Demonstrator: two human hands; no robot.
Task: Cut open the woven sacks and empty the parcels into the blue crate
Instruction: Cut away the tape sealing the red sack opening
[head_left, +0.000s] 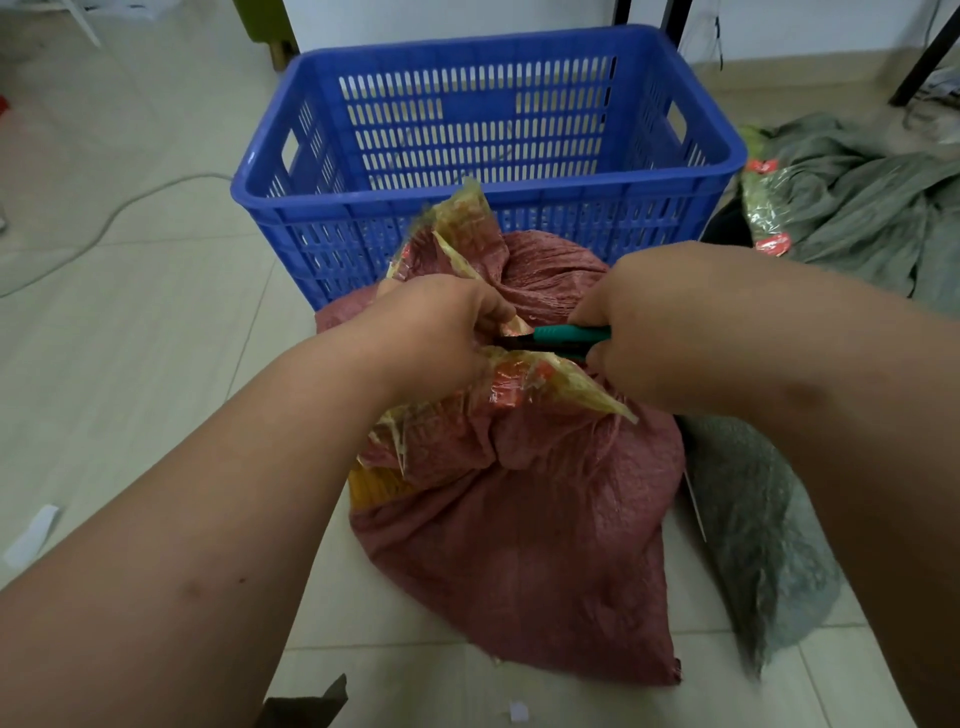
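A full red woven sack (524, 519) stands on the floor in front of the blue crate (483, 208). Its neck is bunched and wrapped in yellowish tape (462, 218). My left hand (441, 327) grips the taped neck from the left. My right hand (649, 322) holds a green-handled cutter (561, 335), its dark tip against the tape right beside my left fingers. Something yellow (376, 488) shows through a gap at the sack's left side. No parcels show inside the crate.
A grey-green woven sack (758, 535) lies just right of the red one. More grey-green sacking with red-taped ends (857, 208) is heaped at the right. A white cable (104, 223) runs over the tiled floor at left. Dark table legs (924, 57) stand behind.
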